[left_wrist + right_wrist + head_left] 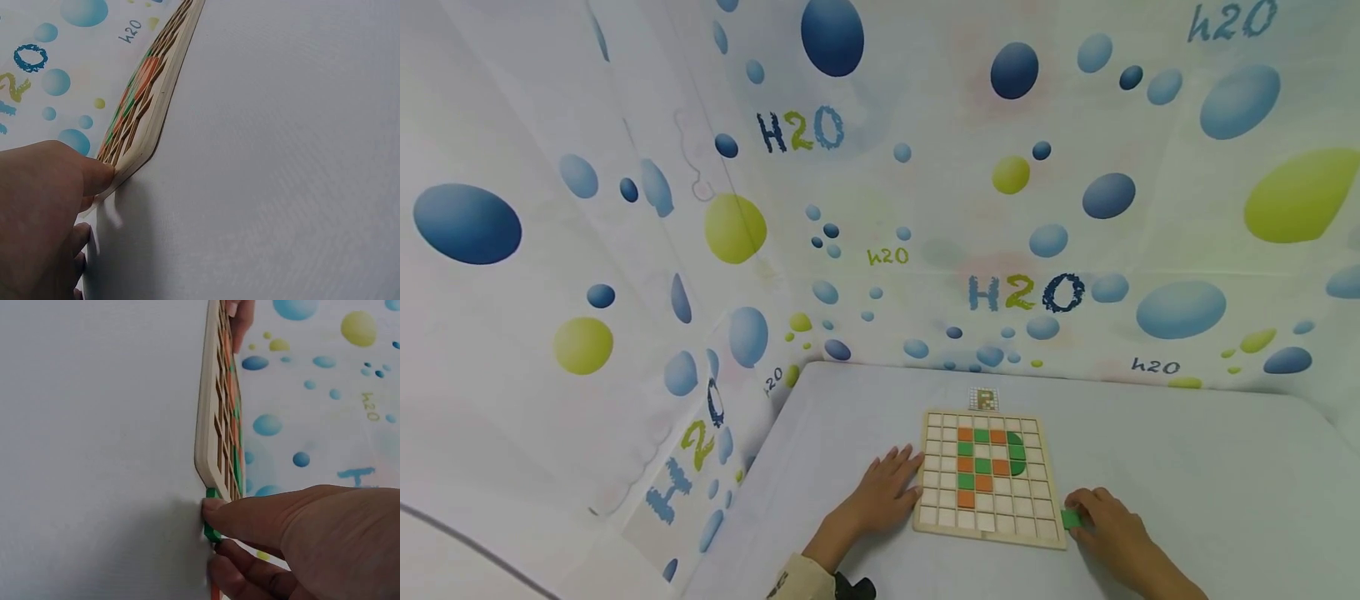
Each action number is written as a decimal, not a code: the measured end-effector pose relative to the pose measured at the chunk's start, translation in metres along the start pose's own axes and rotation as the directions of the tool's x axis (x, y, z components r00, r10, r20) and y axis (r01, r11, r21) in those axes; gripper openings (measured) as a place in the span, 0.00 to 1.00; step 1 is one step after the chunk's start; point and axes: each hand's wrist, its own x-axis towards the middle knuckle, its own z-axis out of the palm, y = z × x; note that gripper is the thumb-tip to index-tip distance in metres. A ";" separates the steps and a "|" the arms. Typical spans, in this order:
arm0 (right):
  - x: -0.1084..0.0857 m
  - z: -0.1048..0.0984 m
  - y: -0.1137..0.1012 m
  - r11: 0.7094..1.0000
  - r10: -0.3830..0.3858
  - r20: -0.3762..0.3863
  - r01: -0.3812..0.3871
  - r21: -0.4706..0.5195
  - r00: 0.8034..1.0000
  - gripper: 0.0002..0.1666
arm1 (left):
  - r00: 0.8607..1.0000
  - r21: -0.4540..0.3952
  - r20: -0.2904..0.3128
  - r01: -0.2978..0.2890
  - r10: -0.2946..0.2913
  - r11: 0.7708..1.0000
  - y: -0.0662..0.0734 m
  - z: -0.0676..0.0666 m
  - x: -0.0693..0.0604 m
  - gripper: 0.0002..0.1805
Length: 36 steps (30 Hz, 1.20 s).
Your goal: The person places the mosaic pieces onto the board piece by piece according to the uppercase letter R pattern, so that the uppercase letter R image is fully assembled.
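A square wooden grid board (940,515) lies on the table, with green and orange tiles (966,499) set in its cells in a P-like shape. My left hand (886,490) rests along the board's left edge with its fingers extended; in the left wrist view its thumb (97,175) touches the rim near a corner. Just off the board's right edge, my right hand (1108,529) pinches a green tile (1071,519). The thumb covers part of that green tile (211,532) in the right wrist view. Below it shows a sliver of an orange-red piece (215,591), mostly hidden by the fingers.
A small pattern card (983,399) with a brownish figure on a grid lies behind the board's far edge. White cloth covers the table (1210,467). A sheet (925,192) printed with blue and green dots hangs behind and at the left.
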 end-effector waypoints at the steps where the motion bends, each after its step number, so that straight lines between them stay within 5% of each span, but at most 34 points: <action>1: 0.000 0.001 0.001 1.000 0.002 0.001 -0.002 0.017 1.000 0.17 | 1.000 0.000 0.000 -0.002 0.002 1.000 0.000 -0.001 0.000 0.33; 15: 0.000 0.000 0.003 0.988 -0.086 -0.067 0.094 0.124 0.994 0.13 | 1.000 -0.003 0.005 0.003 -0.003 1.000 0.003 -0.003 -0.001 0.33; 22: 0.006 0.002 -0.013 0.971 -0.103 -0.028 0.106 0.215 0.994 0.14 | 1.000 0.011 0.010 0.002 -0.002 1.000 0.003 -0.003 0.001 0.33; 36: 0.016 0.020 -0.043 0.969 -0.109 -0.057 0.119 0.216 0.992 0.13 | 1.000 0.014 0.020 0.015 -0.015 1.000 0.001 -0.001 0.002 0.33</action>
